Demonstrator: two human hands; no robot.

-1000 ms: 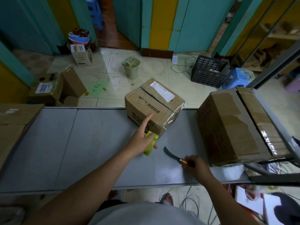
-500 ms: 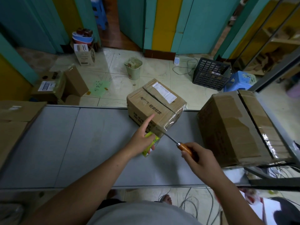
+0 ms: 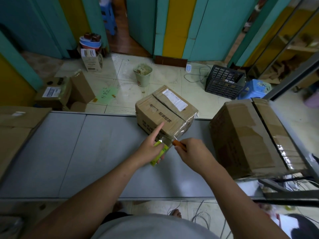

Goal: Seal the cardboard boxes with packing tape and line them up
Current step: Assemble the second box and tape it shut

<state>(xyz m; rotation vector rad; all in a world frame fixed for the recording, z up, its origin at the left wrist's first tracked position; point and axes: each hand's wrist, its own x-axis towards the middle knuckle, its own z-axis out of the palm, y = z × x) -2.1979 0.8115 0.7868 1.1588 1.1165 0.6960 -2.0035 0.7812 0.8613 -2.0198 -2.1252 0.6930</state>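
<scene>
A small cardboard box (image 3: pixel 162 111) with a white label stands at the far edge of the grey table (image 3: pixel 86 152). Clear tape runs from its near corner down to a green tape dispenser (image 3: pixel 159 153), which my left hand (image 3: pixel 151 147) holds, with the index finger stretched out onto the box's front face. My right hand (image 3: pixel 193 151) grips the orange handle of a knife (image 3: pixel 179 145), whose blade sits at the taut tape just below the box corner. A larger taped box (image 3: pixel 250 135) stands on the table to the right.
A flattened carton (image 3: pixel 15 125) lies at the table's left end. On the tiled floor beyond are a green bin (image 3: pixel 143 75), a black crate (image 3: pixel 224 81), a blue stool (image 3: pixel 255 88) and more cartons (image 3: pixel 58 92). Cables hang at the lower right.
My right hand has brought the knife up from the table surface to the tape stretched between the box corner and the dispenser. My left hand keeps its grip and pointing finger in place.
</scene>
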